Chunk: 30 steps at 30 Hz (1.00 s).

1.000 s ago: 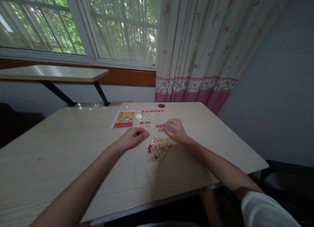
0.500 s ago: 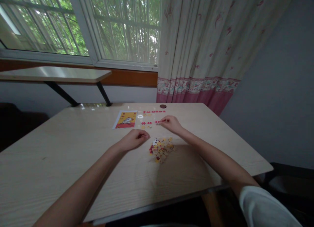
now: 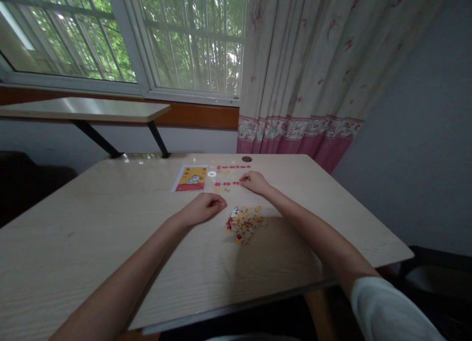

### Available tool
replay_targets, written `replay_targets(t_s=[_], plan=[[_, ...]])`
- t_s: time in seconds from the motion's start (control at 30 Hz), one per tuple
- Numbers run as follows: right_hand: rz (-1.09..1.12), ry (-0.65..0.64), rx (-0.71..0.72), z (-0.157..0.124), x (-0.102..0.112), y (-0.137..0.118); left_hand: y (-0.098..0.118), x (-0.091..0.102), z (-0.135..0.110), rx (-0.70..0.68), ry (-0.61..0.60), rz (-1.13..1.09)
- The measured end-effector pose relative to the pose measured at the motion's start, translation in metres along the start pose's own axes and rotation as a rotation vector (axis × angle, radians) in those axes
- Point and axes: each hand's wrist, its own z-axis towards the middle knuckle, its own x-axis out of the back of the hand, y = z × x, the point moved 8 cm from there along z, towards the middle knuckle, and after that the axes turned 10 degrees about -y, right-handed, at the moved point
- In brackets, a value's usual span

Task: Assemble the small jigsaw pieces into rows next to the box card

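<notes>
My right hand (image 3: 255, 182) is pinched at the right end of a short row of red puzzle pieces (image 3: 225, 184), with the fingertips on the end piece. Most of that piece is covered by the fingers. My left hand (image 3: 205, 206) rests on the table with its fingers curled in; what they hold, if anything, is hidden. Between my forearms lies a heap of loose puzzle pieces (image 3: 244, 225), yellow, red, white and bare backs. A longer row of red pieces (image 3: 233, 167) runs farther back, and a few yellow pieces (image 3: 222, 172) lie below it.
A picture card (image 3: 192, 179) with a white spotted animal on yellow and red lies left of the rows. The wooden table (image 3: 121, 223) has a round cable hole (image 3: 247, 159) at its back edge. A raised shelf (image 3: 84, 109) stands at the back left, a curtain (image 3: 295, 85) behind.
The view has shifted slightly. My right fingers have drawn back a little from the red row's right end, showing less spread. My left hand stays in place.
</notes>
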Motion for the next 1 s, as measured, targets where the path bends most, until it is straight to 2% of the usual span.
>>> replay_targets(t_s=[0.47,0.6,0.67,0.83,1.0], plan=[[0.023,0.003,0.018,0.000,-0.004,-0.012,0.001,-0.002,0.000,-0.016,-0.012,0.049],[0.032,0.036,0.064,-0.011,0.003,-0.019,0.002,-0.007,0.001,-0.046,-0.039,0.039],[0.042,0.031,0.132,-0.024,0.006,-0.028,0.006,-0.010,0.001,-0.061,-0.047,0.053],[0.053,-0.152,0.427,-0.065,-0.001,-0.062,0.016,-0.015,0.001,-0.026,-0.015,0.209],[-0.052,-0.286,0.463,-0.082,-0.014,-0.073,0.013,-0.018,0.003,0.021,0.022,0.331]])
